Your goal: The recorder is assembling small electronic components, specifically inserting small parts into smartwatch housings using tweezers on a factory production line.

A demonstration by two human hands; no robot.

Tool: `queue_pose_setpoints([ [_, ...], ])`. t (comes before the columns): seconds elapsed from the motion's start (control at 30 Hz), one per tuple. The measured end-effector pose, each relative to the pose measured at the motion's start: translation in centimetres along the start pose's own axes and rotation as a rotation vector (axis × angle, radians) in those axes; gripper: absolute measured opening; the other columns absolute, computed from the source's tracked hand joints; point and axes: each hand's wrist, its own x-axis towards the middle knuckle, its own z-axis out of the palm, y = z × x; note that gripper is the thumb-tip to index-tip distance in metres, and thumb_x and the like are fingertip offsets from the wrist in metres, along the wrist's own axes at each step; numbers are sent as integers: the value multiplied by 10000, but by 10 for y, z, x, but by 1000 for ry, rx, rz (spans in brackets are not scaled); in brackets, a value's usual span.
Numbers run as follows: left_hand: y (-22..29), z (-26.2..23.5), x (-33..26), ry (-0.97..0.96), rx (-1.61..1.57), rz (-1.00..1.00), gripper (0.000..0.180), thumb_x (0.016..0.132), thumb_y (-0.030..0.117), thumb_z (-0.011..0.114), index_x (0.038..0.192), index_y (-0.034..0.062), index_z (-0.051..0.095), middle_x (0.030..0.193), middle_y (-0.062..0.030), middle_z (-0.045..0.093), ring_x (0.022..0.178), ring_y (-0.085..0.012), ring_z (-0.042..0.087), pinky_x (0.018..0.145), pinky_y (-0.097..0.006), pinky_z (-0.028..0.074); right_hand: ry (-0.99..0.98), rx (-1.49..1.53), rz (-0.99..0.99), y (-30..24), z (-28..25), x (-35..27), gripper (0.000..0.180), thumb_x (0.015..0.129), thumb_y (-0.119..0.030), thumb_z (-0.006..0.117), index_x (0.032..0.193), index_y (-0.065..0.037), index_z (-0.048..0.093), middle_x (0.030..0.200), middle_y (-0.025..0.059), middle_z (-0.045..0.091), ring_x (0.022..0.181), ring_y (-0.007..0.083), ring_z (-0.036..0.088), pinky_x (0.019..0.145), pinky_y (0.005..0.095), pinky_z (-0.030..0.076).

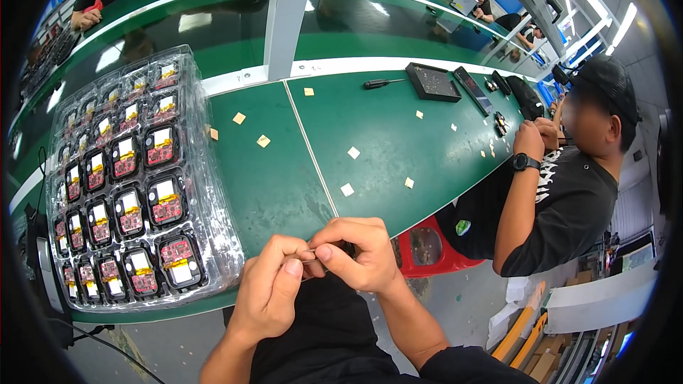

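Note:
Close together over the near edge of the green table, my left hand [274, 288] and my right hand [361, 256] both pinch a small thin-edged piece [309, 261]. My fingers cover most of it, so its kind cannot be made out; something dark shows behind the right fingers. To the left of my hands lies a stack of clear plastic trays [213, 203]. Its pockets hold several black device housings [165, 199], each with a red circuit board, a white block and yellow tape.
Small pale paper squares [347, 190] dot the green table [284, 192]. Farther back are a screwdriver [384, 84], a black parts box [434, 84] and a phone-like slab [472, 91]. A grey post [288, 21] stands before the conveyor belt [384, 25]. A co-worker [569, 178] sits right, near a red stool [431, 249].

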Motion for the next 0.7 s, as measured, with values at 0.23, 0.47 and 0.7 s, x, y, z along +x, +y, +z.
queue_pose_setpoints([
  [0.23,8,0,-1,1,7,-46,197,1024,123,419,1049,-23,549,847,-133,669,781,-195,650,739,-330,530,6,-17,-13,-2,1,2,57,875,-27,677,842,13,700,683,66,654,552,71,563,483,227,414],
  [0.47,7,-1,2,-45,6,-17,219,1064,162,409,1059,-13,540,851,-128,656,774,-200,637,733,-326,520,12,-27,-50,3,-2,1,69,865,-51,692,839,11,702,697,75,671,531,89,558,482,235,419],
  [0.7,7,-4,1,-54,10,-26,226,1073,174,406,1065,-12,536,858,-123,647,774,-201,626,729,-331,514,6,-19,-50,1,1,3,73,859,-48,684,847,22,698,706,88,676,542,98,572,489,239,427],
])
